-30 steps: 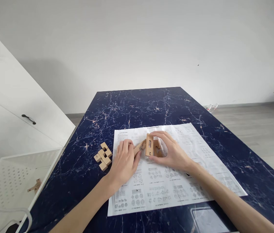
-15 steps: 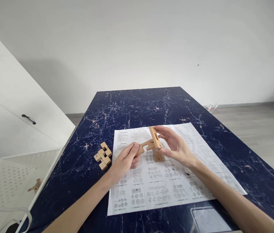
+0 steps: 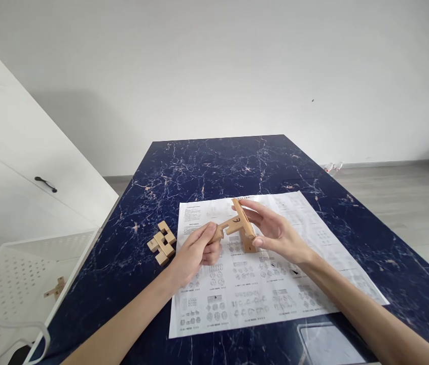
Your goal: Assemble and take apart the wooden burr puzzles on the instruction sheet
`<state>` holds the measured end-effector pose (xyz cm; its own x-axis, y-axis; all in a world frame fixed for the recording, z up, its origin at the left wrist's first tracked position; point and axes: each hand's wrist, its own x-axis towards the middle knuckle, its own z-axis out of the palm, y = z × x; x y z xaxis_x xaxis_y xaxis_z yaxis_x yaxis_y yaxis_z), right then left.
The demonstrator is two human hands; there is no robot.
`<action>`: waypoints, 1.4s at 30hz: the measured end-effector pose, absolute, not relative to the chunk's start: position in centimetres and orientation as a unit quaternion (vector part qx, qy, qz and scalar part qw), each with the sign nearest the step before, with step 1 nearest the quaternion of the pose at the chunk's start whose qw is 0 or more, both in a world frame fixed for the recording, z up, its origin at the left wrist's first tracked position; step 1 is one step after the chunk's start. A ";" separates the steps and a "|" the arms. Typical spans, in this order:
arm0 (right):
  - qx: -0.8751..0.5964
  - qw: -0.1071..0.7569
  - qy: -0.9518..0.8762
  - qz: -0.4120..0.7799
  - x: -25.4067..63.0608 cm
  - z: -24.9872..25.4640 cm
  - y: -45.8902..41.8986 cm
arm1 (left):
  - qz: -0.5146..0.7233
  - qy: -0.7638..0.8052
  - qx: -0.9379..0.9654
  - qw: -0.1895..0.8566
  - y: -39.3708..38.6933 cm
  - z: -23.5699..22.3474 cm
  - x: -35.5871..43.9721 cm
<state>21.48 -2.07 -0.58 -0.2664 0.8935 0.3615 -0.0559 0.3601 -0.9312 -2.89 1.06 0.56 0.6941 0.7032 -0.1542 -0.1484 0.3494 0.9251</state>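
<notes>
My left hand is closed around one end of a notched wooden puzzle piece with a dark mark on its face. The piece's other end meets a flat slotted wooden puzzle piece, tilted and gripped at its edges between the fingers and thumb of my right hand. I cannot tell how deep the notched end sits in the slot. Just below them a third wooden block shows, partly hidden by the slotted piece. All this is over a printed instruction sheet with small diagrams.
Several interlocking wooden blocks lie left of the sheet on the dark blue marbled table. A glossy rectangular object lies at the front edge. To the left are a white perforated bin holding a wooden piece and a white cabinet.
My left hand has turned over and now grips the notched piece from its end. The slotted piece has tilted from face-on to nearly edge-on, and the notched piece now meets it.
</notes>
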 end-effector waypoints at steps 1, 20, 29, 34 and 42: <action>-0.323 0.510 -0.652 0.459 21.5 -0.5 -2.1 | 0.276 0.277 0.499 0.774 1.0 0.6 -2.9; -0.319 0.508 -0.664 0.446 21.6 -0.9 -2.2 | 0.283 0.278 0.512 0.761 1.1 0.5 -2.8; -0.294 0.489 -0.673 0.472 21.7 -1.1 -2.5 | 0.265 0.280 0.529 0.756 1.0 0.8 -2.9; -0.315 0.464 -0.678 0.476 20.4 -1.5 -2.9 | 0.261 0.267 0.519 0.769 0.4 0.5 -2.5; -0.317 0.455 -0.655 0.514 19.6 -1.5 -3.2 | 0.272 0.284 0.521 0.757 -0.2 0.3 -2.2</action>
<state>19.62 -3.23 -1.54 -0.3856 0.8823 0.2699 -0.0520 0.2713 -0.9611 -2.22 -0.22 0.30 0.6908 0.7083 -0.1455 -0.1171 0.3081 0.9441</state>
